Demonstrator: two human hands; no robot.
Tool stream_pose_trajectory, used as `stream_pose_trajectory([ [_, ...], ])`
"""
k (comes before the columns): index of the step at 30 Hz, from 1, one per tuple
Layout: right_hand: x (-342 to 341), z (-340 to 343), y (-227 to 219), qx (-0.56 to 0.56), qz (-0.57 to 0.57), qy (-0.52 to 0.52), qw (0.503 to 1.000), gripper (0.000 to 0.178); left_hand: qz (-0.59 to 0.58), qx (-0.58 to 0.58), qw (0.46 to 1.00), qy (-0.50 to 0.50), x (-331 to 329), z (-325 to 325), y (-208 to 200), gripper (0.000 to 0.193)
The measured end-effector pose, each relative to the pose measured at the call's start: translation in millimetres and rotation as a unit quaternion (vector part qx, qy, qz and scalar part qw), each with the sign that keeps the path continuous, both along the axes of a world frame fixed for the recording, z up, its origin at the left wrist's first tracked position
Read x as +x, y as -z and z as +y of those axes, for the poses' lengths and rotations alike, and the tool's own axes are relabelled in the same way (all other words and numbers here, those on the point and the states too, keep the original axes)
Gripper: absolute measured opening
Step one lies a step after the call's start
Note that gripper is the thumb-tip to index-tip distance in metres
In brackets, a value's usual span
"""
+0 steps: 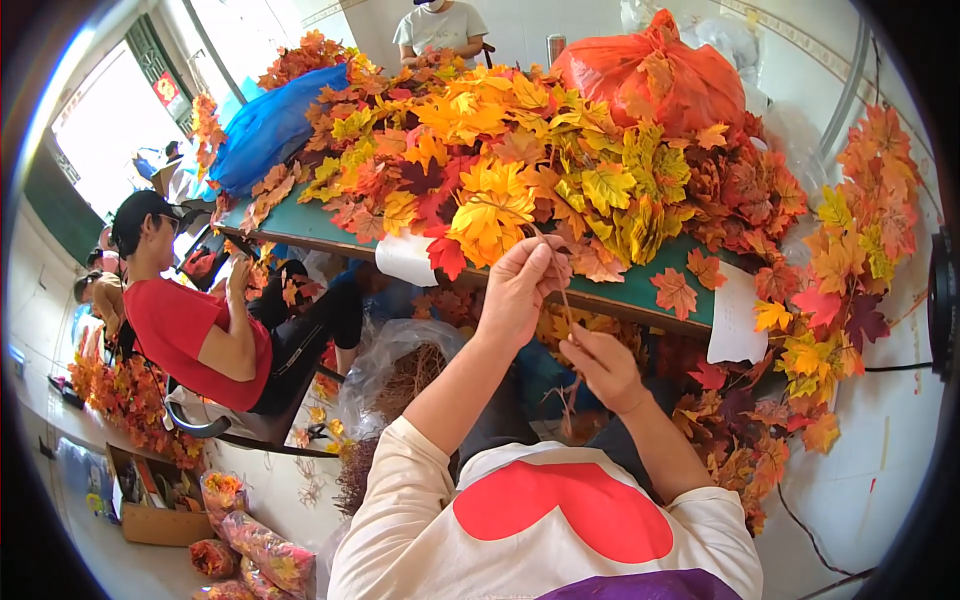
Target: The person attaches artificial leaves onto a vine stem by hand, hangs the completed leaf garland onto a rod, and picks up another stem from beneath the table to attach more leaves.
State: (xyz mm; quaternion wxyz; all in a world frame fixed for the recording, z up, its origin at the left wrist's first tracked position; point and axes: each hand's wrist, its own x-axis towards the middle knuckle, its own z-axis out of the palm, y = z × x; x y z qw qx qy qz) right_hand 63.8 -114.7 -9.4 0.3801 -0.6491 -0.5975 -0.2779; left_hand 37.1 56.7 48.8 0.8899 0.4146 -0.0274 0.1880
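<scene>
My left hand [522, 285] is raised over the table's near edge, thumb and fingers pinched on a thin brown stem [566, 306]. Lower and to the right, my right hand [604, 368] closes on the same stem, and its thin ends dangle below the fingers. Just beyond my left hand lies a cluster of yellow-orange artificial maple leaves [492, 212]; whether the stem joins it, I cannot tell. Yellow-green leaves [625, 190] lie to the right of the cluster.
Leaves heap across the green table [640, 292], with a red bag [655, 75] and a blue bag [270, 130] behind. Leaf garlands [835, 270] hang at right. A person in red [200, 320] sits left; another person [440, 30] is across. Brown stems [410, 375] fill a clear bag below.
</scene>
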Motion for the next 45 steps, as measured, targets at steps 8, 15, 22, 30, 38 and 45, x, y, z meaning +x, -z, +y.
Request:
stream_pose_trajectory([
  [8,-38.9,4.1,132.9,-0.257,0.271,-0.045,0.926,0.033,-0.007,0.026,0.997,0.065,20.8,-37.8,-15.8,0.011],
  [15,-28.4,-40.4,195.0,-0.365,0.463,-0.213,0.779,0.026,-0.117,0.177,0.977,0.0,43.6,-59.7,-46.7,0.01],
  [22,-12.6,-93.0,183.5,-0.403,0.462,-0.076,0.787,0.024,-0.053,0.262,0.963,-0.012,80.3,-83.2,-18.6,0.007],
  [30,82.6,-159.9,-58.6,-0.066,0.337,0.413,0.844,0.011,0.114,0.099,0.983,0.105,76.0,-93.3,25.0,0.011],
  [38,232.6,-205.9,-15.5,0.047,0.184,0.569,0.8,0.014,0.108,0.139,0.979,0.102,71.0,-91.0,21.2,0.019],
  [45,237.7,-212.6,-25.1,0.041,0.228,0.565,0.792,0.017,0.103,0.229,0.96,0.125,74.2,-82.1,31.1,0.018],
])
